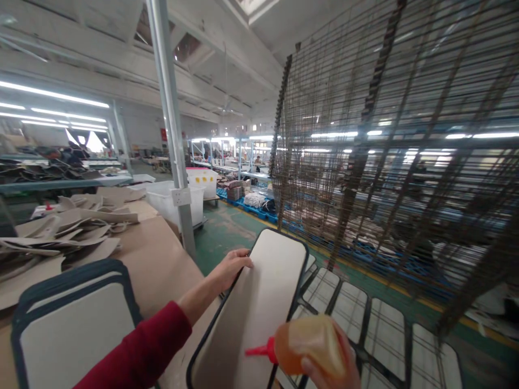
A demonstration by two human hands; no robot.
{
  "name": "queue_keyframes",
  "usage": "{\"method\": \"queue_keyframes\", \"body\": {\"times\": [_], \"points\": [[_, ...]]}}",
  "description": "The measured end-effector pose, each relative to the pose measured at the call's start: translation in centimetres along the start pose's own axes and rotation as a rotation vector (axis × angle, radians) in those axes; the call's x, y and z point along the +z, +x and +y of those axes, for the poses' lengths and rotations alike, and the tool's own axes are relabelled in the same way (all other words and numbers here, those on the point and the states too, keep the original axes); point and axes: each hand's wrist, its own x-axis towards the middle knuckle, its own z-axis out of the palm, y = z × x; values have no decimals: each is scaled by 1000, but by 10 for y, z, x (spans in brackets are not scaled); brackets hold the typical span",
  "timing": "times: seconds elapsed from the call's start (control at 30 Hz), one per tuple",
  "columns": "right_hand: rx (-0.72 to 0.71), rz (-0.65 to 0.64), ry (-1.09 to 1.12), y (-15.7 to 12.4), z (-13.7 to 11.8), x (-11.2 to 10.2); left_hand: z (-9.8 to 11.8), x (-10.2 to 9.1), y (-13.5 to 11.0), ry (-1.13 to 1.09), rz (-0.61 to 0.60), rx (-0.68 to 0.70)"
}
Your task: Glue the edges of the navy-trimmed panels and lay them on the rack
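Well left of the white panel (pixel 259 302), a similar dark-trimmed panel (pixel 73 329) lies on the cardboard-covered table (pixel 162 259), with cut pieces (pixel 68 227) heaped behind it. The left hand (pixel 231 267), in a red sleeve, grips the white panel's left edge, fingers curled over the rim. At the panel's lower right, the right hand (pixel 332 375) is closed around an amber squeeze bottle (pixel 312 343), red nozzle pointing at the panel. Further right stands a wire rack (pixel 385 151).

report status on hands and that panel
Left hand grips white panel at its top edge. Right hand holds amber squeeze bottle, red nozzle over panel. Wire rack close on right.
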Motion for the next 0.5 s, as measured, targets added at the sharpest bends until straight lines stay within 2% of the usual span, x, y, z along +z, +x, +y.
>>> {"method": "queue_keyframes", "body": {"times": [0.07,0.13,0.2,0.27,0.33,0.43,0.5], "points": [[-22,87,31,27,-12,4,-3,6,-4,2,-18,-4],[-40,188,67,70,-23,10,-5,14,-8,8,-42,-17],[-73,221,121,106,-28,16,-7,22,-12,4,-64,3],[-74,226,127,119,-26,18,-8,27,-12,-8,-68,24],[-29,187,99,100,-19,15,-8,28,-9,-14,-66,10],[45,66,13,41,-10,4,-5,21,-2,5,-50,1],[26,7,-28,13,-10,0,-1,14,1,27,-29,35]]}}
